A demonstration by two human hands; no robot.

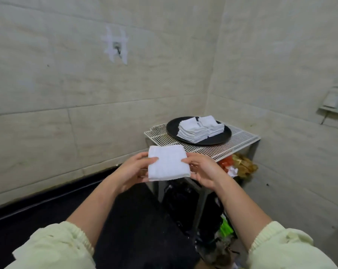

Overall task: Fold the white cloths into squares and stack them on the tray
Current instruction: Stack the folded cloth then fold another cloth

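Observation:
A white cloth (pixel 168 163), folded to a square, is held in the air in front of me. My left hand (pixel 134 170) pinches its left edge with the thumb on top. My right hand (pixel 202 169) holds its right edge the same way. Beyond it, a round black tray (pixel 173 126) sits on a white wire rack (pixel 240 139). Two stacks of folded white cloths (pixel 200 129) stand side by side on the tray's right half.
The rack stands in a corner between two tiled walls. Under it lie black bags (pixel 180 199), orange and yellow wrappers (pixel 240 165) and a green item (pixel 225 228). A hook (pixel 117 48) is taped to the left wall. A small shelf (pixel 337 101) hangs on the right wall.

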